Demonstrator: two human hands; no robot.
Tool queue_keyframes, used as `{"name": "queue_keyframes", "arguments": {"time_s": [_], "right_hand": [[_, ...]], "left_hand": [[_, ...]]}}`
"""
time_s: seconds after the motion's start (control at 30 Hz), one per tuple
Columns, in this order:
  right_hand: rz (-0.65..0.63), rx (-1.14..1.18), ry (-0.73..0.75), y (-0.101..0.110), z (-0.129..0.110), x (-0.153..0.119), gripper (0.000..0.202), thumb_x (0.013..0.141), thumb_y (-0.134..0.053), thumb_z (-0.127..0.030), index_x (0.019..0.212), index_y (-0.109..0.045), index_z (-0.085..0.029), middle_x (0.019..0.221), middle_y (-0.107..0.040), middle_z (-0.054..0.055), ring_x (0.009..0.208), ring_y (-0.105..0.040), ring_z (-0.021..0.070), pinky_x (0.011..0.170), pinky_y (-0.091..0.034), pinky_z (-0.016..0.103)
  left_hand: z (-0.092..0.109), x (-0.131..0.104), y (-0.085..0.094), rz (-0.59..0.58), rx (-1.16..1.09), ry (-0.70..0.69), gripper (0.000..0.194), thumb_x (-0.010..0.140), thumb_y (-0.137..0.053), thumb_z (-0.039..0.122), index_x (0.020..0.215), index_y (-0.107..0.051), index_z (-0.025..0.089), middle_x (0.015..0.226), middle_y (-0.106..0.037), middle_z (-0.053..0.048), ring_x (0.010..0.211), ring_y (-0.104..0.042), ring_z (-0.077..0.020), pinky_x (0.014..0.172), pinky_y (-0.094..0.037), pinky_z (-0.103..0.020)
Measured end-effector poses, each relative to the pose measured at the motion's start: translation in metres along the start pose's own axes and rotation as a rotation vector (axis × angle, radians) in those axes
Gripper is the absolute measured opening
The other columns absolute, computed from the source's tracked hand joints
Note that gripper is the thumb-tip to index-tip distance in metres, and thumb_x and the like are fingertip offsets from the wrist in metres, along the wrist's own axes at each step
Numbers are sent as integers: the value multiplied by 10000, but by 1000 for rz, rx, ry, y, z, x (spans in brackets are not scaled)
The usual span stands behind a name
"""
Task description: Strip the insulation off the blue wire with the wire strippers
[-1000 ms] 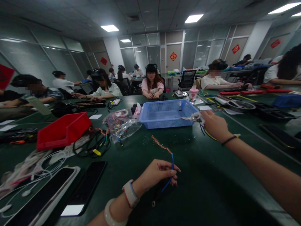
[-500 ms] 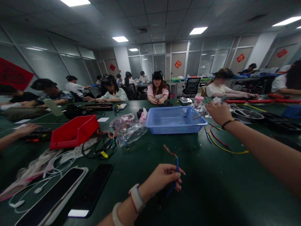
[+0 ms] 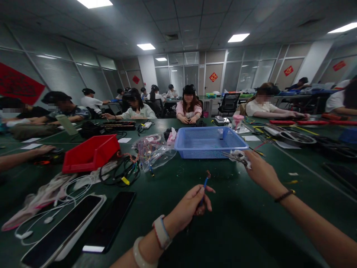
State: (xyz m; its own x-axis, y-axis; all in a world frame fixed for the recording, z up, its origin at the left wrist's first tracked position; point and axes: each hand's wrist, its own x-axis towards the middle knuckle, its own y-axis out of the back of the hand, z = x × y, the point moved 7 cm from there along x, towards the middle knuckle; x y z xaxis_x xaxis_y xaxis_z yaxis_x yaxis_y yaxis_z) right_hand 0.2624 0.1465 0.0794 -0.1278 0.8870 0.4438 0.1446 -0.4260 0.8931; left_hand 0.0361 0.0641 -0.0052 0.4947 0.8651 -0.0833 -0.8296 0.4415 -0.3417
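Note:
Between thumb and fingers, my left hand [image 3: 192,206] pinches a blue wire [image 3: 205,183] over the near middle of the green table. The wire's bare copper end points up and away. To the right, my right hand [image 3: 256,165] is closed on a metal tool wrapped in whitish material [image 3: 238,158], its tip pointing left. That tool is just in front of the right corner of the blue basket [image 3: 206,153]. The tool's handles are mostly hidden by my fingers.
A red bin [image 3: 90,154], a clear bag of wires [image 3: 154,152] and black cables [image 3: 122,173] lie left of the basket. Nearer are two phones [image 3: 111,219] and white earphones [image 3: 48,219]. Another person's hand [image 3: 43,150] is at far left. Several people sit beyond.
My right hand has come down and nearer with the tool. The blue wire is now more upright in my left hand, its copper end nearer my fingers. Colored wires right of the basket are mostly gone.

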Motion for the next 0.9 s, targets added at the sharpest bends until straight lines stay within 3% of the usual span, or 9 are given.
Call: {"name": "queue_keyframes", "arguments": {"time_s": [0.13,0.27,0.47,0.63,0.9], "right_hand": [[-29,55,61,-2,-23,-32,440,791,-478,-91,1207,-513,-228,1212,-593,72,828,-642,191,554,-442,268],[-4,61,84,-6,-29,-48,446,778,-488,-79,1198,-509,-227,1210,-589,65,780,-638,173,544,-460,267],[-9,-5,133,-19,-35,-58,474,773,-496,-72,1219,-490,-232,1238,-572,70,877,-653,198,552,-502,265],[-83,11,124,-26,-43,-61,457,797,-475,-65,1229,-484,-212,1252,-564,85,958,-646,225,590,-516,282],[-121,51,139,-30,-50,-66,454,814,-478,-77,1244,-478,-223,1255,-560,83,919,-652,202,582,-486,262]], "left_hand": [[0,1,2,7,131,10,412,888,-516,491,1081,-577,132,647,-594,16,420,-365,-40,415,-235,-184],[-1,1,7,55,258,25,376,876,-521,478,1023,-593,140,700,-618,4,432,-465,-51,396,-303,-171],[-3,3,15,114,290,69,345,836,-579,438,981,-623,128,872,-649,-50,525,-620,-94,435,-406,-187],[-4,2,19,146,333,76,343,821,-611,397,1009,-662,115,865,-663,-61,565,-652,-117,482,-452,-202],[-9,2,20,162,375,97,264,812,-636,323,947,-685,102,730,-647,-17,484,-612,-88,470,-457,-188]]}}
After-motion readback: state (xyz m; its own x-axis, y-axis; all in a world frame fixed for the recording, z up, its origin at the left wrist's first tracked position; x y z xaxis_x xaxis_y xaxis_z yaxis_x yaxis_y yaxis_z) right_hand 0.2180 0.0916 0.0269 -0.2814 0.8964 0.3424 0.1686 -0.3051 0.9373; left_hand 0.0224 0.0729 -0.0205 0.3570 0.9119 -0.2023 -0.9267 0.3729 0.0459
